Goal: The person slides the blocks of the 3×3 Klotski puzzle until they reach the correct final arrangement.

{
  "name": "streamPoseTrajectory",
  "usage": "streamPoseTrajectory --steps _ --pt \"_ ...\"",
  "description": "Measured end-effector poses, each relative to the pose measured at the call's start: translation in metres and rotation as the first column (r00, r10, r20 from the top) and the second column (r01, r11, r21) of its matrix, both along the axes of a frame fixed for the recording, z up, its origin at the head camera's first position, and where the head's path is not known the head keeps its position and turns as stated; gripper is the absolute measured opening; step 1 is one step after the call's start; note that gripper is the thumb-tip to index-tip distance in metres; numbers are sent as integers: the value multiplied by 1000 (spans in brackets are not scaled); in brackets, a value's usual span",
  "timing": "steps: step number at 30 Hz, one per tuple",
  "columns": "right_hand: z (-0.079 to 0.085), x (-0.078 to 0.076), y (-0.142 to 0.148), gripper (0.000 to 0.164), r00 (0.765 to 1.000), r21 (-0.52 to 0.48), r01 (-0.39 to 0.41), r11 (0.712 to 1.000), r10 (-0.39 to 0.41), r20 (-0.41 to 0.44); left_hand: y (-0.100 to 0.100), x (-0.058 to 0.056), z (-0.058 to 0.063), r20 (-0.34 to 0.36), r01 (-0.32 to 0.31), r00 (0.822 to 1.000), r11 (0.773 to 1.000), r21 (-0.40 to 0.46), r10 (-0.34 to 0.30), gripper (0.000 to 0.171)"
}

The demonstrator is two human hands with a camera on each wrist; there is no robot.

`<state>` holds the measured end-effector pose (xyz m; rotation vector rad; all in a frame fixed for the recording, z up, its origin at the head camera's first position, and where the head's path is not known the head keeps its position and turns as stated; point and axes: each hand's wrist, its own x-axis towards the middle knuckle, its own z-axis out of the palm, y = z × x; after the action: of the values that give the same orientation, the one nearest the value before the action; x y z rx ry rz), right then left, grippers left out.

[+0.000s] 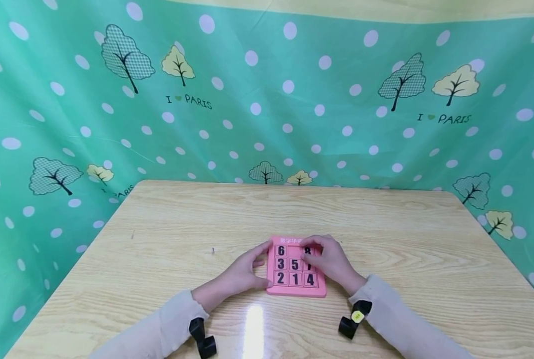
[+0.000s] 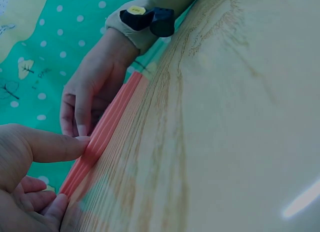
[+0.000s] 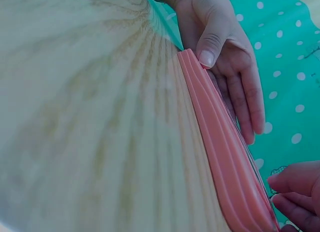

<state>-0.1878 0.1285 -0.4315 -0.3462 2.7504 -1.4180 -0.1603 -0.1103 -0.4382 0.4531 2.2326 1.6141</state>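
Note:
A pink number slide puzzle [image 1: 296,291] lies flat on the wooden table, printed characters along its top. Its rows show a 6, a gap and a partly covered 8; then 3, 5 and a partly covered 7; then 2, 1, 4. My left hand [image 1: 242,271] holds the board's left side, index fingertip near the top corner and thumb at the lower part. Over the upper right tiles is my right hand [image 1: 332,259], its index finger and thumb touching down beside the 8. From the right wrist, the puzzle's ridged side [image 3: 220,147] shows with the left thumb [image 3: 207,57] at its end.
The wooden table [image 1: 159,224] spreads around the board on all sides. A green dotted curtain [image 1: 231,124] hangs behind it and at both sides. Each wrist wears a black strap with a camera [image 1: 349,326]. Glare [image 1: 253,329] streaks the tabletop near the front.

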Motion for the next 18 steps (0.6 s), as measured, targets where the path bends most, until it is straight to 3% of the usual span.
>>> streamPoseTrajectory --steps 18 --pt "5 3 -33 27 998 -42 -66 997 66 3 -1 1 1 -5 19 1000 999 42 -19 96"
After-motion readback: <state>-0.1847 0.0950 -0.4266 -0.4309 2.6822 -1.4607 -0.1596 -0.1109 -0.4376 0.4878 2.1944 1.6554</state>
